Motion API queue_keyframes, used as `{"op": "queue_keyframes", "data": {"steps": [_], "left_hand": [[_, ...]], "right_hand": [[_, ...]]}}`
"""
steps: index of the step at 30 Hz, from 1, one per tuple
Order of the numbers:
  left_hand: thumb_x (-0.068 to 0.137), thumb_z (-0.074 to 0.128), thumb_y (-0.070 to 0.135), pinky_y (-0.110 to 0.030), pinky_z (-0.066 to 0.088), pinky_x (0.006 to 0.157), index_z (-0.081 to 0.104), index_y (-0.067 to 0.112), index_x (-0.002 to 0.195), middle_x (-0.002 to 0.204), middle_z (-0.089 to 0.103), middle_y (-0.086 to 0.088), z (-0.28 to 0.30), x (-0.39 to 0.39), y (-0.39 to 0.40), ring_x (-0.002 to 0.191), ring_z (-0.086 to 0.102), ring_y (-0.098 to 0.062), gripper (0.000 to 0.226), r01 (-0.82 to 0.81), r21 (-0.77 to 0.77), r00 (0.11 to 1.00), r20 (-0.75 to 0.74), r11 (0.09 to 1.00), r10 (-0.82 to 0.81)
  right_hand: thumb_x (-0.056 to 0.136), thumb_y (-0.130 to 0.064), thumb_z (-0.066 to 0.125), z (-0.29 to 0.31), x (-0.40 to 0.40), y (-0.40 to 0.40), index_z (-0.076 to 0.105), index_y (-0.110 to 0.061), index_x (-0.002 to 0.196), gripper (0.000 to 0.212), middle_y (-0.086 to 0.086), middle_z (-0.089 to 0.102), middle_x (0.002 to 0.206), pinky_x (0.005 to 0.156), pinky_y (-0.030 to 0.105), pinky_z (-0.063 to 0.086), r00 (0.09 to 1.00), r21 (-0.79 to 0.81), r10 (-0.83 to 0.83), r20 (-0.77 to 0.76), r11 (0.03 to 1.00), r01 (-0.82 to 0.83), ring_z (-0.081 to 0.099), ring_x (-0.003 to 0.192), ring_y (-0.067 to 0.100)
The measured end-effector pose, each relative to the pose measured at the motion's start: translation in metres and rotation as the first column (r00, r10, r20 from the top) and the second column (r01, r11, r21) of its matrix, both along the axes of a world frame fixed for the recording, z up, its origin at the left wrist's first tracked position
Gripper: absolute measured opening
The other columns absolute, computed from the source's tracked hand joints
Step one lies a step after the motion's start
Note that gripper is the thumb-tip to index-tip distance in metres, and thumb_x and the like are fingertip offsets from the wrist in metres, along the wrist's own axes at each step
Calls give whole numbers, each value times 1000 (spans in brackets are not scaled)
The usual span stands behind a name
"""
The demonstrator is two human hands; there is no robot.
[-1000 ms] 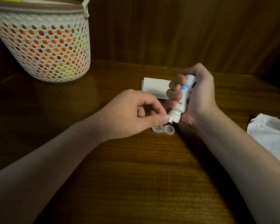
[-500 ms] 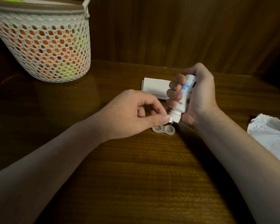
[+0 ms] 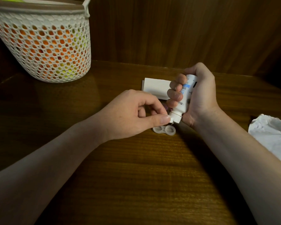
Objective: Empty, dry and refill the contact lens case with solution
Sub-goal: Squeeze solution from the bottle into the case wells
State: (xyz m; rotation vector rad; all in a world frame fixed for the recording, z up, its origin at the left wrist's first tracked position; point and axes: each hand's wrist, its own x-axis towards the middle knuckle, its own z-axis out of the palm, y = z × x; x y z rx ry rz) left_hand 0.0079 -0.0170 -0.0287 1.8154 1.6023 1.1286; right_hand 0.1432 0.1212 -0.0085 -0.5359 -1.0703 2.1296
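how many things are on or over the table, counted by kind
basket: 1
bottle: 1
lens case: 1
white box: 1
crumpled tissue: 1
total: 5

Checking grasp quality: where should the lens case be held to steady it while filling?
Pinch the lens case by its left well's outer edge, coming from the left: it lies flat and open, and the solution bottle nozzle hangs over the right well.

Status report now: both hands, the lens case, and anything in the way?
Right hand grips solution bottle inverted, nozzle over lens case. Left hand pinches bottle's flip cap. Case open on table, lids off. Nothing blocks it.
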Motion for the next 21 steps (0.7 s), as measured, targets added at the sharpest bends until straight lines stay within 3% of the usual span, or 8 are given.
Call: {"op": "queue_keyframes", "data": {"steps": [11,21], "left_hand": [[92,76,42,-26,36,44,79,29,106,81,73,-14,0,0,0,57,54,-43,19,3,2,1000,4,1000,-3],[93,77,39,-19,33,42,79,29,105,79,72,-10,-1,-2,1,53,51,-36,16,-10,0,1000,0,1000,10]], "right_hand": [[94,-28,46,1,0,0,49,-18,55,40,-1,42,56,41,20,37,1000,0,4,1,1000,-4,37,39,12],[94,-27,45,1,1,0,49,-18,55,40,-1,43,55,42,20,37,1000,14,4,2,1000,-4,37,39,12]]}}
